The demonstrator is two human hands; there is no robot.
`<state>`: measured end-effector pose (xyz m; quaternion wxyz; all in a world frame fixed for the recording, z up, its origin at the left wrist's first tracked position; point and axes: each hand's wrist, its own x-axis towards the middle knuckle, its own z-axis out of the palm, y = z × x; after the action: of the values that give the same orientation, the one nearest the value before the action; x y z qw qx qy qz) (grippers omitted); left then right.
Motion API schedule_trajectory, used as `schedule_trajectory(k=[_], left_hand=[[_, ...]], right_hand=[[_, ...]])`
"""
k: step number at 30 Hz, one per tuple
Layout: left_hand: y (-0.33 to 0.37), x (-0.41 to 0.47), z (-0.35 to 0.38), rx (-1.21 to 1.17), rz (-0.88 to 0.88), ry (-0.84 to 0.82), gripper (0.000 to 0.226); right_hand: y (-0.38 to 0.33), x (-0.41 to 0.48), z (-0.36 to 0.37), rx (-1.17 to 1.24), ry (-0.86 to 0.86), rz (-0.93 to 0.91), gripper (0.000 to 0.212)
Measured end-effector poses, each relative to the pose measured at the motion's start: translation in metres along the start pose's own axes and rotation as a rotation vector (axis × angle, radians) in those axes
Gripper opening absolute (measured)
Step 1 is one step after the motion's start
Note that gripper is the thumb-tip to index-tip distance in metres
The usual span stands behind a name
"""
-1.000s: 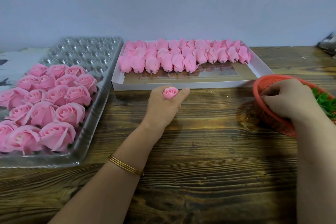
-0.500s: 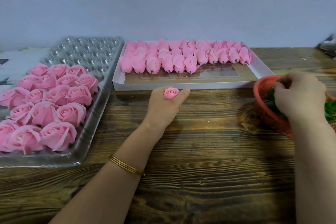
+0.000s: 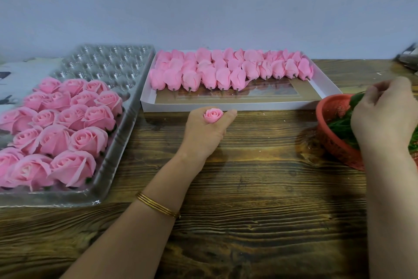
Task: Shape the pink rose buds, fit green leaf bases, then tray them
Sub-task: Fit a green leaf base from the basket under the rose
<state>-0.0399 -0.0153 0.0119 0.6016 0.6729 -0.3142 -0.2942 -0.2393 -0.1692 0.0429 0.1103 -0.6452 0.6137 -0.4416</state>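
Note:
My left hand [image 3: 207,130] rests on the wooden table just in front of the white box and grips a small pink rose bud [image 3: 213,115] upright, its top showing above the curled fingers. My right hand [image 3: 384,118] is over the red basket [image 3: 332,140] at the right edge, fingers curled and pinching a green leaf base [image 3: 356,100] lifted above the pile of green leaf bases [image 3: 340,127]. The white box [image 3: 325,88] holds rows of closed pink buds [image 3: 226,68] on short stems. Opened roses [image 3: 67,120] fill the near part of the clear plastic tray [image 3: 117,161] at left.
The far cells of the plastic tray [image 3: 108,61] hold nothing. A grey wall runs behind the table. A metal object [image 3: 408,59] sits at the far right edge. Bare wooden tabletop [image 3: 260,177] lies between my arms.
My right hand has moved right and risen out of the basket, lifting a green leaf base. My left hand and its bud have stayed in place.

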Motion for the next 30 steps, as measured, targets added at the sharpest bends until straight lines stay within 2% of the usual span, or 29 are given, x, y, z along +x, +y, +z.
schedule_trajectory(k=[7,11,17,20,22,25,30], left_hand=[[0.001,-0.002,0.000,0.000,0.010,-0.005,0.020],[0.001,-0.001,0.000,0.002,-0.004,-0.001,0.020],[0.001,-0.001,0.000,0.002,0.000,-0.003,0.019],[0.000,-0.001,-0.001,-0.005,-0.006,-0.010,0.019],[0.000,-0.001,-0.001,-0.005,-0.003,-0.014,0.018],[0.000,-0.001,-0.001,-0.009,0.000,-0.015,0.018],[-0.003,0.001,-0.001,-0.012,0.011,-0.007,0.022]], right_hand=[[0.024,0.012,0.009,0.100,0.010,0.134,0.047],[0.032,0.017,0.012,0.122,-0.011,0.138,0.039],[0.002,0.005,-0.001,0.211,-0.113,0.228,0.024],[0.000,0.001,-0.004,0.073,-0.190,0.177,0.050],[0.001,0.001,-0.004,0.032,-0.200,0.148,0.058],[0.005,0.005,-0.002,0.003,-0.189,0.114,0.054],[0.017,0.012,0.005,0.008,-0.129,0.001,0.036]])
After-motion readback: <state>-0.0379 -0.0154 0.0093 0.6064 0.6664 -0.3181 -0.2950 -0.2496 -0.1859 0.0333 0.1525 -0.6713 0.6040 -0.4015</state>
